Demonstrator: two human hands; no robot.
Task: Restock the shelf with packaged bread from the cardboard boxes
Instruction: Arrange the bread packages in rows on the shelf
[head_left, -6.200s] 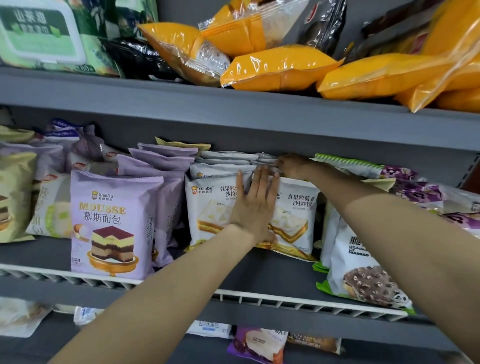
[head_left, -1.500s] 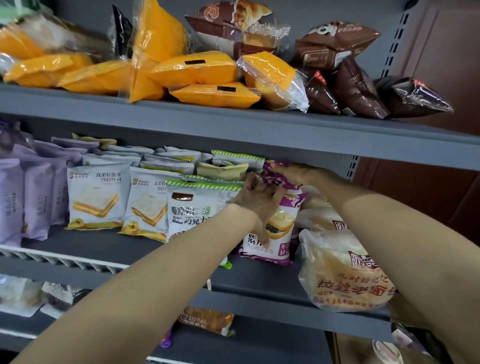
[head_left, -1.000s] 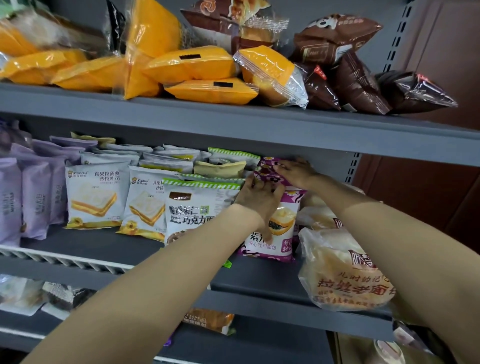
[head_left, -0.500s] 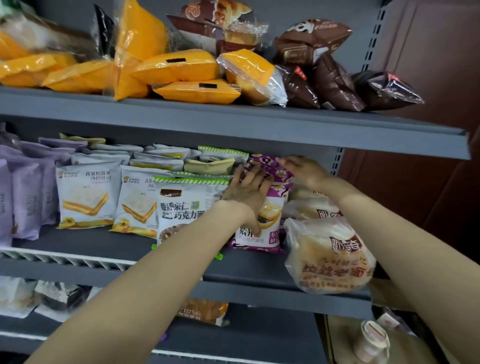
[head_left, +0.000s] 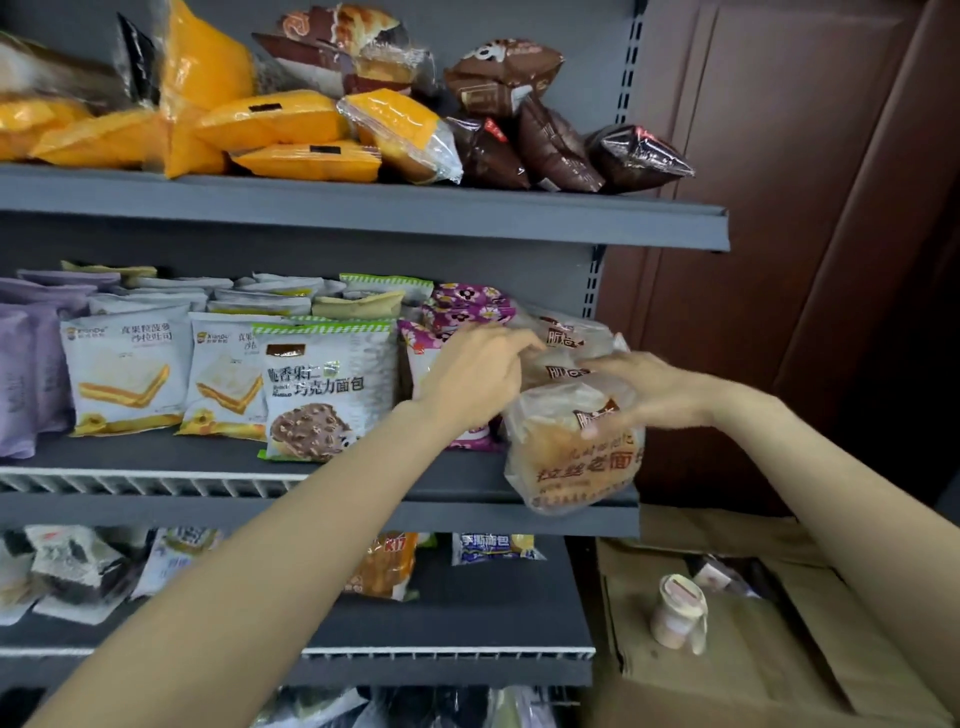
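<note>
So the big thing here is the grey middle shelf (head_left: 363, 457), pretty well stocked along its whole run: purple packs on the far left, white sandwich-bread packs, a green-edged chocolate bread pack (head_left: 322, 389), then the purple flower-print packs (head_left: 467, 306). What's just changed is where the hands are working. Half a second ago both were up on the flower-print packs, squaring them into line, and now they've slid right onto the stack of clear-bagged round loaves (head_left: 571, 447) at the shelf's right end. The front loaf sits right at the shelf lip and actually hangs over it a bit, with more of the same bags stacked behind and above it. Left hand (head_left: 472, 374) has its fingers stretched out fairly straight, reaching across the flower-print packs to the upper loaf bags, touching rather than gripping as far as I can see. Right hand (head_left: 649, 389) is spread wide over the top of the front loaf bag, fingers relaxed and resting on the plastic, not closed around it. To me that reads as the flower-print row being done and the tidy-up moving on to the loaves, probably nudging that front one back so it doesn't slide off. Down at the lower right there's an open cardboard box (head_left: 753, 623) with a roll of tape (head_left: 678, 613) sitting on its flap, so my guess is more stock comes from there.
</note>
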